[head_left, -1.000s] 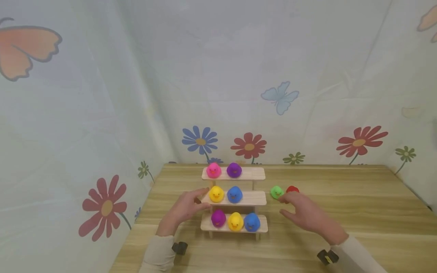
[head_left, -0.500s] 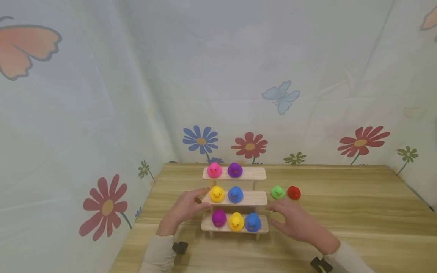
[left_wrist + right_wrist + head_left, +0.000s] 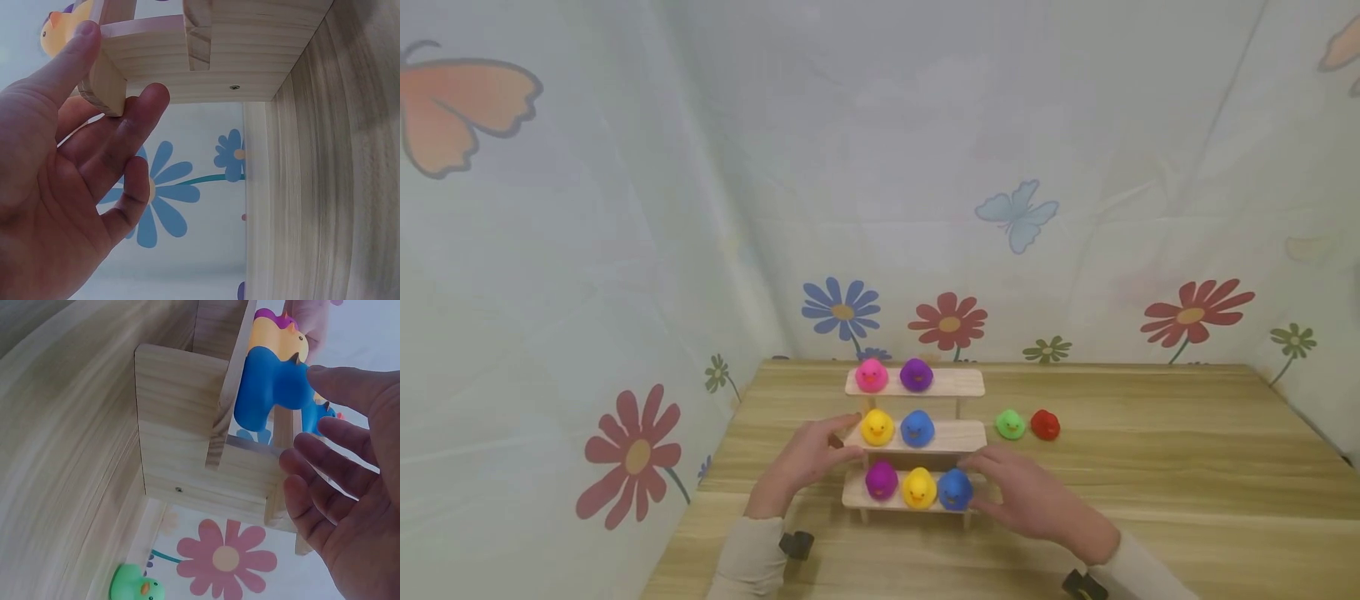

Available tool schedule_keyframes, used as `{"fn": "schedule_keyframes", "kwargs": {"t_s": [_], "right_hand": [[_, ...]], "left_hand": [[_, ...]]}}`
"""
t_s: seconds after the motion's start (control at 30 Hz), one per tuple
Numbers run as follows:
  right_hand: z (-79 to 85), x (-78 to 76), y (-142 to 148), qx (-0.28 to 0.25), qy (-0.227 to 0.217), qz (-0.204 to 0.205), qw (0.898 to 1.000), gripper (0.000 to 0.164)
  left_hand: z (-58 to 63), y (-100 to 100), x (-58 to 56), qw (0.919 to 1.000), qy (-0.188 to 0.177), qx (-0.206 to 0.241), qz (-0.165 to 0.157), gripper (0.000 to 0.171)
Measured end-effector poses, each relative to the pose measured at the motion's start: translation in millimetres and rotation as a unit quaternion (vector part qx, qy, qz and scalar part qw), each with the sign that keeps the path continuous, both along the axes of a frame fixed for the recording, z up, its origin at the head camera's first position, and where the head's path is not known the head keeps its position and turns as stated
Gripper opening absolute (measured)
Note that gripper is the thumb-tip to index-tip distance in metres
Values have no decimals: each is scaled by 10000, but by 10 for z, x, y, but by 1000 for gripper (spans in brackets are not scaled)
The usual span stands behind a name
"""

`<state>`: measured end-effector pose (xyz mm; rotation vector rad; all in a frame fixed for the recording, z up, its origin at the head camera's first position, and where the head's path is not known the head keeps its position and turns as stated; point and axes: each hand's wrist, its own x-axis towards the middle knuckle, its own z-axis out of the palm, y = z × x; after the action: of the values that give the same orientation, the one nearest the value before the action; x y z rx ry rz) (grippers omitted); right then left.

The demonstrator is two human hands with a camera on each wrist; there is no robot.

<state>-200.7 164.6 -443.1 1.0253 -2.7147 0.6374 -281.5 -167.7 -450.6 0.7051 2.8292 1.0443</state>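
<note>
The left hand (image 3: pixel 805 454) pinches the end of the middle shelf of the wooden stand (image 3: pixel 958 435), with the thumb and the fingers on opposite faces of the board. The yellow duck (image 3: pixel 877 427) sits just beside this thumb. The fingers of the right hand (image 3: pixel 1030 496) are spread apart and slightly bent. The blue duck (image 3: pixel 955 490), last in the lowest row, is between its thumb and its forefinger; the thumb tip is at the duck's head, but I cannot tell if it presses. Beyond these fingers, the green duck (image 3: pixel 1011 425) and the red toy (image 3: pixel 1045 425) lie on the table (image 3: pixel 1150 467).

In my judgement, the step in hand is to steady the stand while the right hand attends to this blue duck. The next move seems to call for a gentle closing of the right fingers, without pushing its neighbour, the lower yellow duck (image 3: pixel 919 488).
</note>
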Motion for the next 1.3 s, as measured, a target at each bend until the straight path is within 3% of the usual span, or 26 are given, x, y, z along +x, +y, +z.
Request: {"fn": "schedule_keyframes", "kwargs": {"t_s": [0.37, 0.83, 1.3], "right_hand": [[-15, -9, -108, 175, -160, 29, 9997, 45], [-107, -33, -145, 296, -2, 110, 9995, 39], [-154, -60, -172, 342, 225, -25, 9992, 33]], "left_hand": [[3, 18, 15, 10000, -42, -81, 39, 65], [10, 19, 20, 9998, -167, -58, 89, 66], [9, 7, 18, 10000, -10, -68, 23, 66]]}}
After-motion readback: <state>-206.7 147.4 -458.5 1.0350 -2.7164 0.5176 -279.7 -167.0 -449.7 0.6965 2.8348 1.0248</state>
